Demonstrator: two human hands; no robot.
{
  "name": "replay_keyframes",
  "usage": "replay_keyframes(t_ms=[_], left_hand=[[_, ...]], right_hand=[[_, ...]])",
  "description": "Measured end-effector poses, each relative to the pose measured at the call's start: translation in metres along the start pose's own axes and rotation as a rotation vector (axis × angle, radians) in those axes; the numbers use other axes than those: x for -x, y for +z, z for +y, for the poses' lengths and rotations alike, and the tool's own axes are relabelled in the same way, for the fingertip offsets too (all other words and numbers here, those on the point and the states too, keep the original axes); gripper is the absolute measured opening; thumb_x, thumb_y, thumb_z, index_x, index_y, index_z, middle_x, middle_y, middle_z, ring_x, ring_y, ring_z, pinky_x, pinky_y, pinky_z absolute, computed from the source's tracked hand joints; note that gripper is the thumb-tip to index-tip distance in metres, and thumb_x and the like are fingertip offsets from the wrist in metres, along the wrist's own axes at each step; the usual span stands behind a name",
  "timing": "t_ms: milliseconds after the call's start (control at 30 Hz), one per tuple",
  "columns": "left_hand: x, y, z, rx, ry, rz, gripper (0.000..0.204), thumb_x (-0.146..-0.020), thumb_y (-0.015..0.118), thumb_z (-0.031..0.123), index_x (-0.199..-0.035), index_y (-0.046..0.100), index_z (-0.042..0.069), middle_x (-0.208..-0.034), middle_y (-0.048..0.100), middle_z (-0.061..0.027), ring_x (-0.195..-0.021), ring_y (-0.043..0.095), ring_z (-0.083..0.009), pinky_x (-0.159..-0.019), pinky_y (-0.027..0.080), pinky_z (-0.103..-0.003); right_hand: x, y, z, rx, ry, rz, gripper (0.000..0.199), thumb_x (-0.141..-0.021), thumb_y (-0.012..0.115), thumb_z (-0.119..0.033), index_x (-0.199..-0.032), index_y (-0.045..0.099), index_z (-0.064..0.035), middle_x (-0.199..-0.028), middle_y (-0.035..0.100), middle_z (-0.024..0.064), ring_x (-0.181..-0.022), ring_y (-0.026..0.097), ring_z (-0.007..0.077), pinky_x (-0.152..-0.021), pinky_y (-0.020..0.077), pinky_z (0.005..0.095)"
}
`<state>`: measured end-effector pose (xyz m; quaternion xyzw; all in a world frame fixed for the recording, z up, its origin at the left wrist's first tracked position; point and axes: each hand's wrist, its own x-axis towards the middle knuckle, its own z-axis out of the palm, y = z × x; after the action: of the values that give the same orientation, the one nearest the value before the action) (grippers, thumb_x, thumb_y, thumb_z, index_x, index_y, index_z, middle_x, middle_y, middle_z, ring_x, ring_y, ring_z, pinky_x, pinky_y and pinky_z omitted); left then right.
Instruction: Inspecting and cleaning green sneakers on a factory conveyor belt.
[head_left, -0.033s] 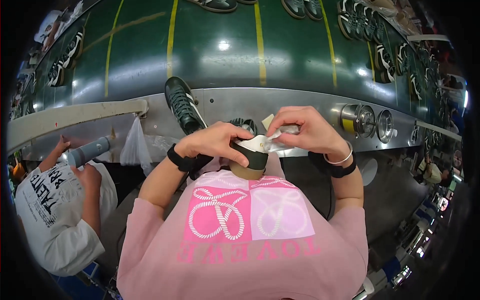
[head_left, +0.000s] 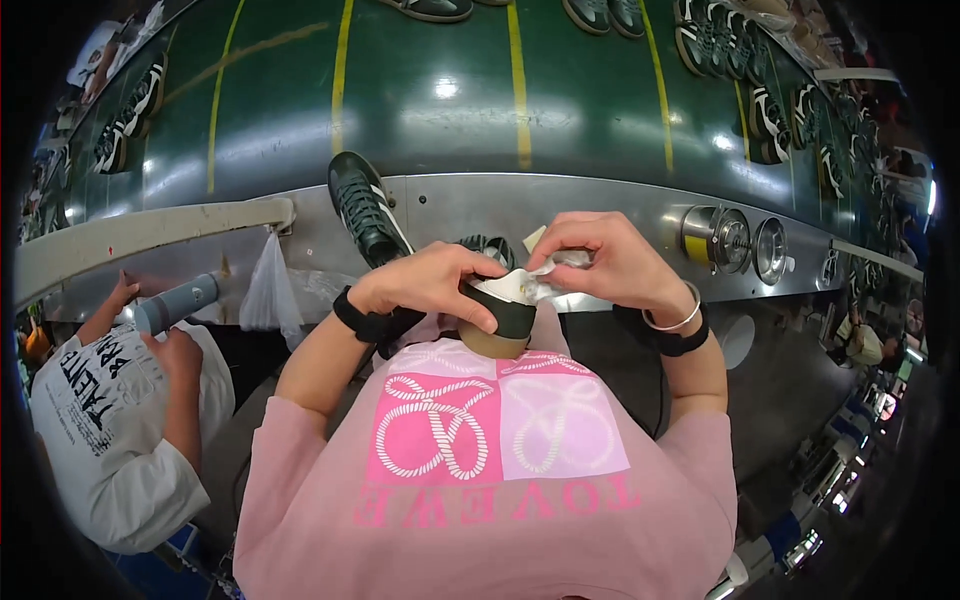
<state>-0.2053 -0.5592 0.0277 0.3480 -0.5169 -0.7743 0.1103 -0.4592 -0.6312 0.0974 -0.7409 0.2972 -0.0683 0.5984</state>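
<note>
Close to my chest, my left hand (head_left: 432,285) is closed on the heel of a dark green sneaker (head_left: 500,314) with a tan sole and a white lining. My right hand (head_left: 612,262) pinches a crumpled whitish wad (head_left: 562,262), and one end of it touches the white lining at the shoe's opening. Whether the wad is cloth, paper or film I cannot tell. The toe end of the held sneaker shows dark laces beyond my hands. Just past my left hand, another dark green sneaker with a white stripe (head_left: 365,208) rests on the metal ledge.
Beyond the metal ledge (head_left: 450,195) lies a green belt (head_left: 430,130) with yellow lines, carrying several pairs of sneakers (head_left: 720,45). Round metal fittings (head_left: 725,240) stand at the right. A clear plastic bag (head_left: 270,290) hangs at the left, near a co-worker (head_left: 120,420) with a grey bottle (head_left: 180,303).
My right hand has shifted slightly left, bringing the whitish wad closer against the shoe's lining. My left hand and the sneaker have stayed in place.
</note>
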Motion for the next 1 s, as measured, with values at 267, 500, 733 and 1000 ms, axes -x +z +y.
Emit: replay_keyframes(t_ms=[267,500,733,1000], left_hand=[[-0.003,0.000,-0.005,-0.089,0.118,0.065,0.056,-0.074,0.088,0.027,-0.118,0.066,0.000,-0.096,0.068,-0.0055,-0.087,0.060,-0.0109,-0.077,0.049,-0.028],[-0.003,-0.008,0.013,-0.126,0.074,0.045,0.055,-0.073,0.088,0.030,-0.115,0.067,0.002,-0.093,0.068,-0.0057,-0.083,0.061,-0.0113,-0.074,0.050,-0.029],[-0.019,0.003,-0.010,-0.326,0.370,0.151,0.069,-0.068,0.086,0.045,-0.126,0.066,0.014,-0.101,0.072,-0.0109,-0.088,0.068,-0.0258,-0.079,0.051,-0.035],[-0.025,0.024,-0.019,-0.105,0.318,0.111,0.065,-0.063,0.091,0.036,-0.118,0.068,0.011,-0.104,0.072,-0.0078,-0.097,0.065,-0.0216,-0.084,0.048,-0.034]], right_hand=[[0.014,0.058,0.019,0.310,-0.235,0.462,0.029,-0.078,0.066,0.003,-0.105,0.071,-0.0039,-0.106,0.065,0.0111,-0.089,0.067,0.0259,-0.076,0.0556,0.0355],[0.020,0.059,0.027,0.282,-0.173,0.547,0.042,-0.072,0.073,0.005,-0.112,0.072,-0.0085,-0.110,0.061,0.0132,-0.099,0.064,0.0294,-0.081,0.0546,0.0357],[0.002,0.060,-0.009,0.502,-0.277,0.392,0.032,-0.075,0.069,0.005,-0.105,0.069,-0.0056,-0.101,0.064,0.0144,-0.088,0.064,0.0347,-0.074,0.0536,0.0412],[0.017,0.055,-0.045,0.583,-0.212,0.125,0.019,-0.092,0.058,-0.004,-0.110,0.065,-0.0040,-0.108,0.062,0.0202,-0.097,0.060,0.0417,-0.082,0.0494,0.0452]])
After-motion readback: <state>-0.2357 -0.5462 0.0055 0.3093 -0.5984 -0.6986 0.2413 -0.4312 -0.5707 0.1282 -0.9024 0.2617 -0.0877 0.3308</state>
